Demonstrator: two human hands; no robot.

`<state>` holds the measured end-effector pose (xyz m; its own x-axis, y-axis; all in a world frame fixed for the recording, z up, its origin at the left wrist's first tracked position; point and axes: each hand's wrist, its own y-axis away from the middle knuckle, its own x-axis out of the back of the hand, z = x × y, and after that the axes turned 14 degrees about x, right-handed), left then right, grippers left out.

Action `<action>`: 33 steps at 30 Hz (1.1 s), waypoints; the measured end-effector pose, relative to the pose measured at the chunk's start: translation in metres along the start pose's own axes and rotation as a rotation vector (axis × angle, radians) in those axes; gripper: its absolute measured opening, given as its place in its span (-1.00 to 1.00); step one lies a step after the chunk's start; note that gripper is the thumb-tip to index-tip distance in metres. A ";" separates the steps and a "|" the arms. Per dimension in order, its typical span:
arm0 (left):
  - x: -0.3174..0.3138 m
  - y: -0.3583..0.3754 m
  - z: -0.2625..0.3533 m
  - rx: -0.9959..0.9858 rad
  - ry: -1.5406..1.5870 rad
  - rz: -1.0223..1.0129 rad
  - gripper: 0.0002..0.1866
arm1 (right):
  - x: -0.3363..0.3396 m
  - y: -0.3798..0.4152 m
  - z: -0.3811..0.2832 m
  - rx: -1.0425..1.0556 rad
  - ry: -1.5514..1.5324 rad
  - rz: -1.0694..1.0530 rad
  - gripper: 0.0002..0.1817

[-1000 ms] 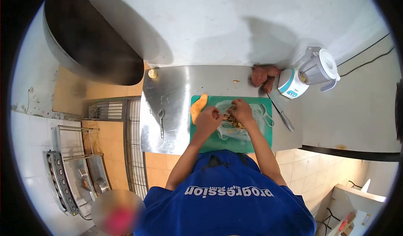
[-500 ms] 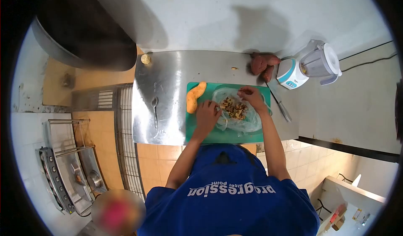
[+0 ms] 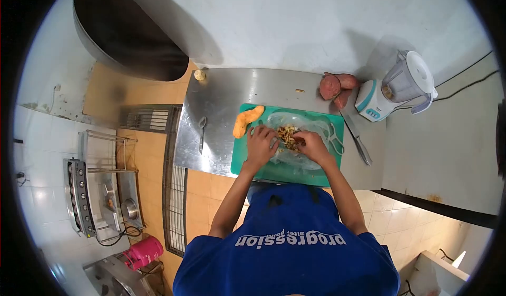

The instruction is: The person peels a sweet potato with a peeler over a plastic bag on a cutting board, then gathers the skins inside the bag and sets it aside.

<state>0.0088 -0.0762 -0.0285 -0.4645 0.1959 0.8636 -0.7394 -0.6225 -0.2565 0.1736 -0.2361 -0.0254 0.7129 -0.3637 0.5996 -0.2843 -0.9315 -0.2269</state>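
Note:
A clear plastic bag (image 3: 308,159) lies on a green cutting board (image 3: 242,159), with chopped brown and yellowish pieces (image 3: 285,132) on it. My left hand (image 3: 261,144) is at the bag's left edge, its fingers bent but apart. At the right side of the pile, my right hand (image 3: 312,147) has its fingers together on some brown pieces; its fingertips are partly hidden. A peeled orange sweet potato (image 3: 245,121) rests at the board's upper left. On the board's right side is a white-handled tool (image 3: 335,139), partly over the bag.
A knife (image 3: 359,144) lies right of the board, below reddish sweet potatoes (image 3: 331,87). A blender (image 3: 377,100) stands at the right. On the steel table (image 3: 216,101) are a spoon (image 3: 202,134) and a small pale round item (image 3: 200,75). A pink gas cylinder (image 3: 144,252) stands lower left.
My right hand has moved down and left, from the bag's upper right to the pile. The view has shifted, and the white-handled tool and pink cylinder show more clearly.

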 end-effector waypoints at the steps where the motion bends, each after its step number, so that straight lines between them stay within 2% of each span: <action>1: 0.007 0.001 0.005 -0.045 0.033 -0.031 -0.79 | 0.000 0.002 -0.006 0.101 0.179 0.043 -0.67; 3: 0.020 0.002 0.014 -0.099 0.064 -0.066 -0.79 | -0.003 0.002 -0.017 0.103 0.144 0.040 -0.68; 5: 0.030 0.001 0.020 -0.202 -0.059 -0.232 -0.73 | -0.006 0.002 -0.023 0.105 0.122 0.034 -0.68; 7: 0.027 0.000 0.015 -0.216 -0.152 -0.286 -0.73 | -0.015 0.003 -0.025 -0.089 -0.079 -0.120 -0.70; 10: 0.020 -0.006 -0.002 -0.252 -0.249 -0.369 -0.77 | -0.034 0.002 -0.026 0.012 0.064 -0.102 -0.72; 12: 0.018 -0.015 -0.006 -0.288 -0.237 -0.393 -0.80 | -0.044 -0.001 -0.031 -0.017 0.065 -0.073 -0.72; 14: 0.022 -0.020 -0.005 -0.243 -0.213 -0.487 -0.87 | -0.041 -0.002 -0.030 -0.043 0.077 -0.054 -0.72; 16: 0.027 -0.023 -0.003 -0.248 -0.109 -0.447 -0.87 | -0.031 -0.004 -0.044 -0.178 -0.027 0.006 -0.72; 18: 0.035 -0.026 -0.001 -0.243 -0.011 -0.415 -0.87 | -0.016 -0.003 -0.056 -0.202 -0.096 0.053 -0.71; 20: 0.042 -0.031 0.007 -0.224 0.122 -0.506 -0.85 | -0.004 0.001 -0.064 -0.221 -0.161 0.097 -0.70; 23: 0.045 -0.038 0.016 -0.253 0.304 -0.434 -0.89 | 0.009 0.002 -0.067 -0.259 -0.229 0.138 -0.71; 26: 0.031 -0.041 0.015 -0.197 0.451 -0.478 -0.88 | 0.009 0.006 -0.065 -0.284 -0.286 0.228 -0.79; 27: 0.024 -0.038 0.014 -0.201 0.461 -0.482 -0.88 | 0.006 0.005 -0.062 -0.304 -0.285 0.237 -0.81; 29: 0.012 -0.031 0.009 -0.248 0.051 -0.446 -0.84 | 0.002 0.005 -0.058 -0.327 -0.274 0.247 -0.82; 31: 0.018 -0.025 0.006 -0.265 0.070 -0.477 -0.82 | -0.004 0.009 -0.064 -0.401 -0.327 0.244 -0.83; 33: 0.023 -0.021 -0.002 -0.286 0.087 -0.508 -0.80 | -0.012 0.015 -0.067 -0.379 -0.249 0.263 -0.85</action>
<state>0.0131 -0.0572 -0.0044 -0.0470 0.4847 0.8734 -0.9762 -0.2078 0.0627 0.1183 -0.2450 0.0155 0.7041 -0.6189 0.3482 -0.6533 -0.7567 -0.0237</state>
